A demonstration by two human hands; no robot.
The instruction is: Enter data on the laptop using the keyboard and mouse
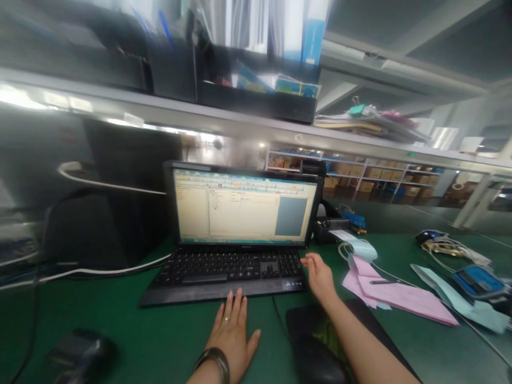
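A black keyboard [224, 274] lies in front of the lit computer monitor [244, 210]. My left hand [232, 333], with a ring and a dark bracelet, rests flat on the green table, fingers stretched out; its fingertips reach the keyboard's front edge. At the keyboard's right end is my right hand [319, 274], its fingers curled in beside the number keys. I see nothing held in it, though whether the fingertips touch the keyboard cannot be made out. Below the right forearm, a black computer mouse [318, 362] sits on a dark mouse pad [298, 320].
Pink papers [400, 293] with a pen lie on the right, near a blue-faced device [480, 281] and cables. A blurred dark device [82, 352] stands at the lower left. Overhead, a shelf [256, 125] bears black file holders [256, 101] and stacked papers [368, 125].
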